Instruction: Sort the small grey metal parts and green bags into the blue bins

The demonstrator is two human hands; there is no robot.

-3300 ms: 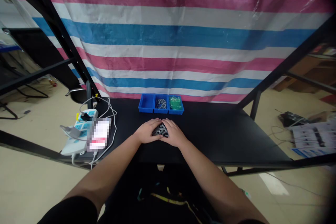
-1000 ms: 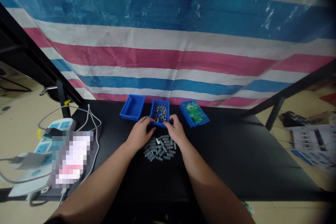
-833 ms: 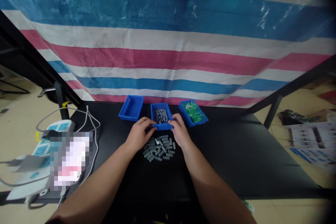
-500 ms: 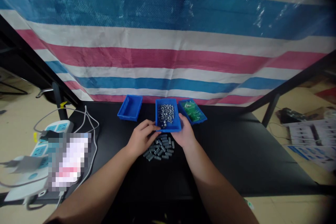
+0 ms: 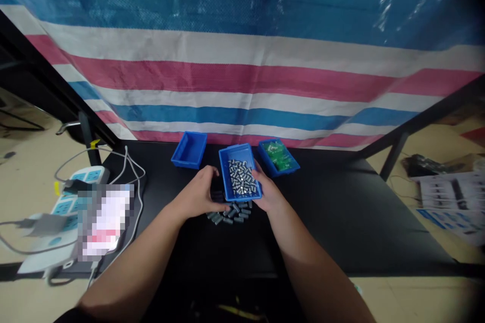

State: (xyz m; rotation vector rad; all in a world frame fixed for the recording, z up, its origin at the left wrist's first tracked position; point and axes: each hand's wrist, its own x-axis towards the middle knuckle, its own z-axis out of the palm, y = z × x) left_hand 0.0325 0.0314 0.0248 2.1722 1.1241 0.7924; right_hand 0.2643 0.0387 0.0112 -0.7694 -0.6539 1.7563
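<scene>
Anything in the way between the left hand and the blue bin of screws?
Nothing visible blocks the left hand from the blue bin of screws: a gap shows along its left side. The grey cylinders lie below on the black table, seemingly clear of that path.

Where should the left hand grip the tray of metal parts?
I'd take the tray by its left wall, from the left, supporting underneath: the right hand holds the opposite side, metal parts crowd the near end, and the left hand curves open beside that wall.
</scene>
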